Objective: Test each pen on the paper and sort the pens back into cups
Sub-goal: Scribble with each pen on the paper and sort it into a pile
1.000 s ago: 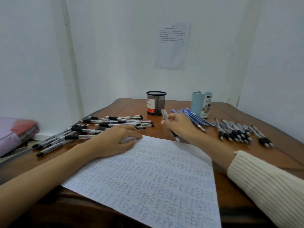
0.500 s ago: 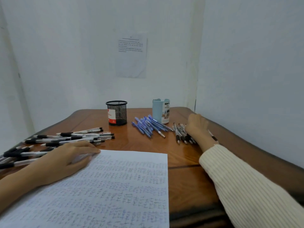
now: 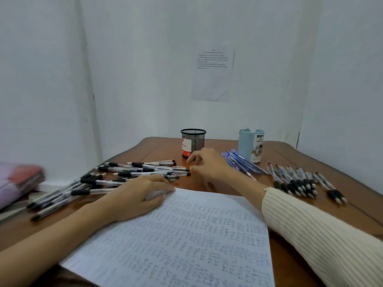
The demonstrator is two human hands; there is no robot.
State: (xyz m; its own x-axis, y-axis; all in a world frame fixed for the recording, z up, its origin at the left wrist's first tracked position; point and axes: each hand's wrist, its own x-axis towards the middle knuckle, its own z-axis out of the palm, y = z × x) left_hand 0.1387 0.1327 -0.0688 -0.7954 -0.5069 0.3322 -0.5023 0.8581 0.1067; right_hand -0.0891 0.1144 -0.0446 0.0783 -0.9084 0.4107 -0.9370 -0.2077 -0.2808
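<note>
A sheet of paper (image 3: 196,235) covered in small pen marks lies on the wooden table (image 3: 161,150). My left hand (image 3: 136,195) rests flat on its top left corner. My right hand (image 3: 209,164) reaches over to a heap of clear pens with black caps (image 3: 128,172). Its thumb and forefinger are loosely curled at the pens' near ends, and no pen is lifted. A black mesh cup (image 3: 193,141) and a light blue cup (image 3: 250,148) stand at the back. Blue pens (image 3: 242,162) lie by the blue cup. Pens with black grips (image 3: 296,181) lie in a row at the right.
White walls close in the table at the back and on both sides, with a printed sheet (image 3: 213,73) taped to the back wall. A pink and red bundle (image 3: 18,177) lies off the table's left edge.
My right hand carried a pen to the row at the right, left it there, and has swung back left to the black-capped heap. My left hand stayed on the paper.
</note>
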